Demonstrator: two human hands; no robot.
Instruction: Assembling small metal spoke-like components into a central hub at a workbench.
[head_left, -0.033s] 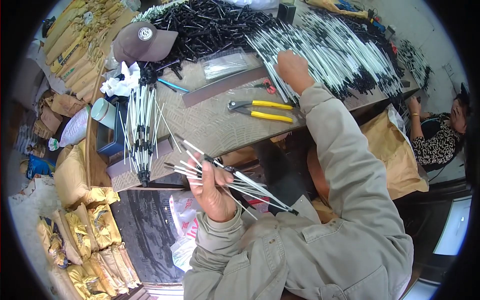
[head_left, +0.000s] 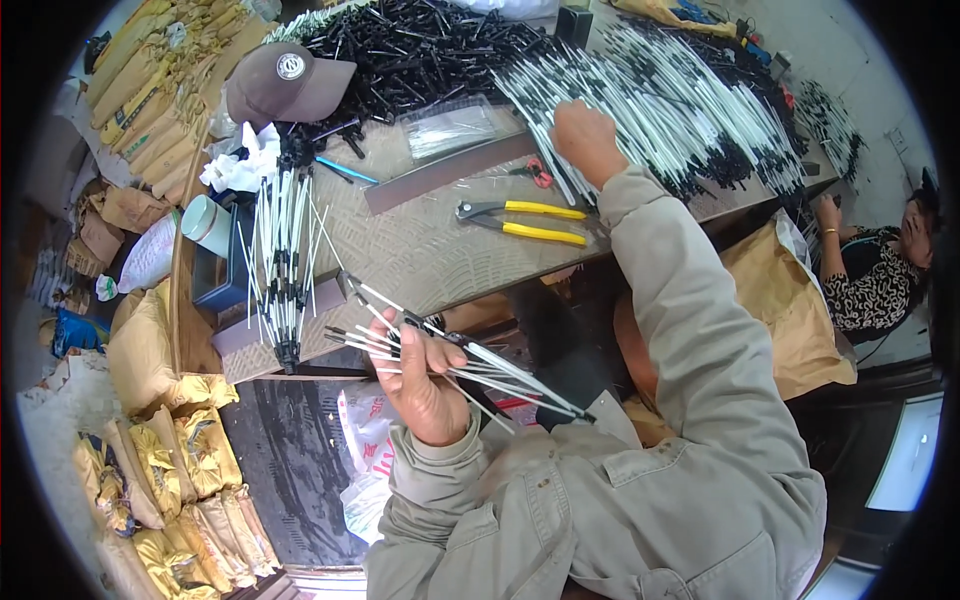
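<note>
1. Head view, and the left hand (head_left: 420, 385) is up at the near edge of the table (head_left: 420, 250), fingers wrapped around a fan of thin white rods (head_left: 470, 365) with dark tips; the rods splay out toward 10 o'clock and 4 o'clock from the fist.
2. The right hand (head_left: 588, 140) is stretched far across, at about 1 o'clock from the left one, palm down on the big heap of white rods (head_left: 680, 110); fingers are curled into the pile, but whether they grip any rod I cannot tell.
3. On the table, between the hands, yellow-handled pliers (head_left: 525, 220) lie flat, and a long grey metal bar (head_left: 445, 175) sits just beyond them at 11 o'clock.
4. At 12 o'clock of the table, a pile of black parts (head_left: 420, 45) spreads out, a brown cap (head_left: 285, 85) resting at its left.
5. At 9 o'clock of the table stands an upright bundle of white rods (head_left: 285, 265), beside a pale green cup (head_left: 207, 222) and crumpled white cloth (head_left: 240, 165).
6. The table surface is patterned grey-brown sheet, well worn.
7. Around the room: stacks of yellow-wrapped bundles (head_left: 170, 470) on the floor at 8 o'clock, more at 11 o'clock.
8. At 3 o'clock, another person (head_left: 875, 270) in a patterned top sits by the table's far end.
</note>
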